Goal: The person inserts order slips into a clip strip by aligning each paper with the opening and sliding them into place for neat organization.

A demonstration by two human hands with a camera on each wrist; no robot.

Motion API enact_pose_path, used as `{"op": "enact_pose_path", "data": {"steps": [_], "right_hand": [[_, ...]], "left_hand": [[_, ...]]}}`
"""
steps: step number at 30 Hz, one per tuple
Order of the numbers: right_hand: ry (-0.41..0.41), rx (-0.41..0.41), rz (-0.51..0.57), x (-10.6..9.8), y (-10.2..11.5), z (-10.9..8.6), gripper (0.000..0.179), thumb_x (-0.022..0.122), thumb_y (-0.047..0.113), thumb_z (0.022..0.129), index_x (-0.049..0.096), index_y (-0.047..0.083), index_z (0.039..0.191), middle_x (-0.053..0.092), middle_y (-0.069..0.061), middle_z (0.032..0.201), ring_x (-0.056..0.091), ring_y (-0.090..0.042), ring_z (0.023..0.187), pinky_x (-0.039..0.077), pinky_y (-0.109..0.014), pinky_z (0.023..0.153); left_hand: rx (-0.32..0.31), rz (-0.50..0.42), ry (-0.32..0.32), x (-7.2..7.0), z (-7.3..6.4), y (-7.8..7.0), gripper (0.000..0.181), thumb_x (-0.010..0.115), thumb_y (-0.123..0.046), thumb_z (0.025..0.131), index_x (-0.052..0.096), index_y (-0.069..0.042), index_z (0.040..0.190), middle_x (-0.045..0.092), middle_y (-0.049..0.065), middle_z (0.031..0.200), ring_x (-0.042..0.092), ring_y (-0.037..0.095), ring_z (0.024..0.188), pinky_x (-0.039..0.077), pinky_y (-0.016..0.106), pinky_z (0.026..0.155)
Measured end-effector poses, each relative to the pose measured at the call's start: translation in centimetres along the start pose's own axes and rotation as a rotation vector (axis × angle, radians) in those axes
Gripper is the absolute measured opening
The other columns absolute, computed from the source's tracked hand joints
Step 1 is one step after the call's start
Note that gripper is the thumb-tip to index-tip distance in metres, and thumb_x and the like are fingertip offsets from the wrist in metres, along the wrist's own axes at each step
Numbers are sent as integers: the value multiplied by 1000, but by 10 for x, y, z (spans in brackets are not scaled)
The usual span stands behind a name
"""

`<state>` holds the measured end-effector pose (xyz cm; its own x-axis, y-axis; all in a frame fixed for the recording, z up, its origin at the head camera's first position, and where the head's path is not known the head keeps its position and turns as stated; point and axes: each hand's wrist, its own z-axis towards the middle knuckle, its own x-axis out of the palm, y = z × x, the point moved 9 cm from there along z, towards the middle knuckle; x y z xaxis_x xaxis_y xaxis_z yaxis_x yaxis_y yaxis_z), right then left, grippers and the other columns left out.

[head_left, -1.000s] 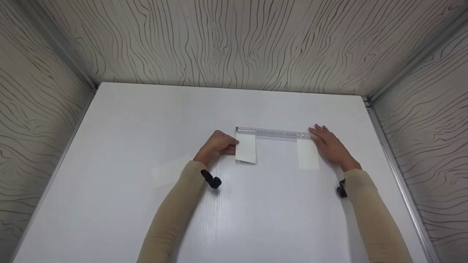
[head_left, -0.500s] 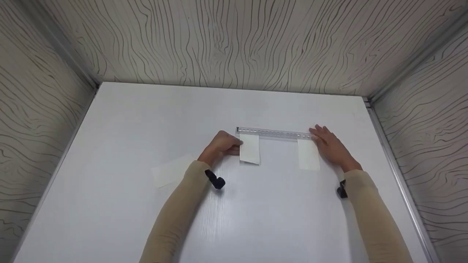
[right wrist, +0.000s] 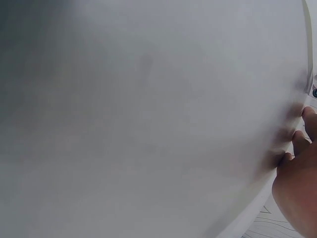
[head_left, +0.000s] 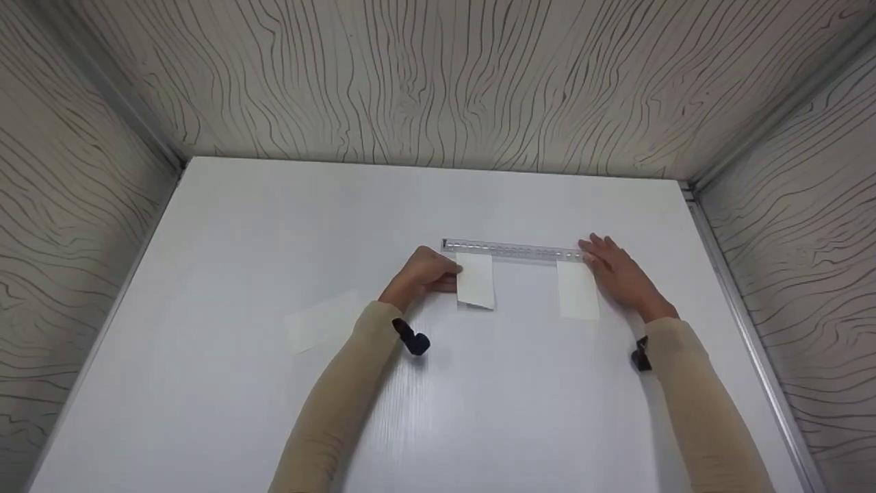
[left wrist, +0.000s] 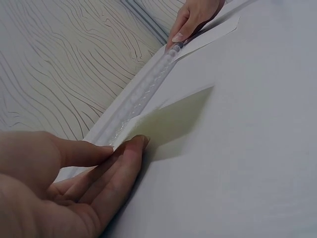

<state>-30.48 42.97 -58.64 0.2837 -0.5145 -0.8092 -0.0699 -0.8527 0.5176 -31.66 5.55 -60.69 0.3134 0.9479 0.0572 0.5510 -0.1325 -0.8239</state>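
Note:
In the head view my left hand point(head_left: 423, 272) pinches the left edge of a small pale paper slip point(head_left: 475, 282) between thumb and fingers. The slip's lower edge is lifted, and the left wrist view shows the slip point(left wrist: 171, 116) tilted above its shadow. Along its top runs a clear plastic ruler point(head_left: 517, 250) with a row of round shapes. My right hand point(head_left: 619, 277) rests at the ruler's right end, fingers extended and thumb on it. A second paper slip point(head_left: 578, 291) lies flat below that end. The right wrist view catches only part of the right hand point(right wrist: 299, 173).
Another pale paper slip point(head_left: 318, 323) lies flat on the white table point(head_left: 520, 397), partly covered by the left sleeve point(head_left: 342, 390). Wood-patterned panels point(head_left: 438, 82) stand behind and at both sides of the table.
My left hand has slid the pinched paper slip a little to the right along the ruler, so the ruler's left end now sticks out past it. The right hand and ruler stay put.

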Motion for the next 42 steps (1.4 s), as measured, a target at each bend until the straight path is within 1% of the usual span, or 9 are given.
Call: {"op": "enact_pose_path", "data": {"steps": [5,7,12,16,19,24,31,38,42], "right_hand": [[7,1,-5,0,1,0,63,31,59,111,30,31,166,11,-3,179,-3,-37,166,-1,-70,130],[6,8,-6,1,0,0,63,31,60,110,30,32,166,11,-3,179,-3,-36,167,0,-70,130],[4,12,-15,1,-1,1,63,31,61,110,30,31,166,12,-4,179,-2,-37,166,0,-69,130],[5,-4,-23,-1,0,-1,63,31,59,111,30,30,167,11,-5,179,-2,-38,166,-1,-69,130],[1,-10,-22,-1,0,-1,62,32,58,111,31,29,166,12,-6,179,-1,-38,166,0,-68,131],[-4,-26,-18,-1,2,-1,60,33,54,112,33,26,166,14,-9,178,1,-39,166,1,-66,132],[-10,-52,8,-2,5,-2,59,36,50,113,35,22,165,16,-10,178,2,-38,166,0,-61,134],[-12,-37,-19,-1,5,-3,60,34,52,113,33,24,166,16,-9,178,2,-38,166,1,-60,134],[-11,-30,-16,-1,5,-4,60,33,53,113,33,24,166,16,-8,178,2,-38,166,1,-61,134]], "left_hand": [[1,-54,15,8,2,0,18,70,0,94,72,8,109,77,10,81,80,19,76,66,31,78],[-3,-57,17,11,3,0,16,70,0,94,71,7,108,76,10,81,80,19,76,66,31,78],[-9,-25,8,17,7,-1,16,72,-1,93,71,6,108,75,9,81,79,17,74,66,30,75],[-14,6,-20,22,9,-2,17,74,-2,93,73,5,108,76,9,81,79,17,72,66,28,73],[-12,55,-51,25,10,-3,16,75,-4,92,74,2,107,77,9,81,78,16,71,65,26,70],[-8,72,-60,34,12,-4,20,75,-5,92,72,-1,112,78,9,84,78,16,73,65,26,71],[-24,-35,-15,51,13,-3,19,73,0,93,70,6,110,79,16,89,81,25,82,66,31,74],[-11,7,-17,62,17,-5,23,74,-3,93,69,6,114,80,16,88,82,25,81,66,29,72],[-18,-1,-17,68,17,-5,19,73,-2,93,71,5,110,80,16,88,82,25,80,66,29,71]]}}
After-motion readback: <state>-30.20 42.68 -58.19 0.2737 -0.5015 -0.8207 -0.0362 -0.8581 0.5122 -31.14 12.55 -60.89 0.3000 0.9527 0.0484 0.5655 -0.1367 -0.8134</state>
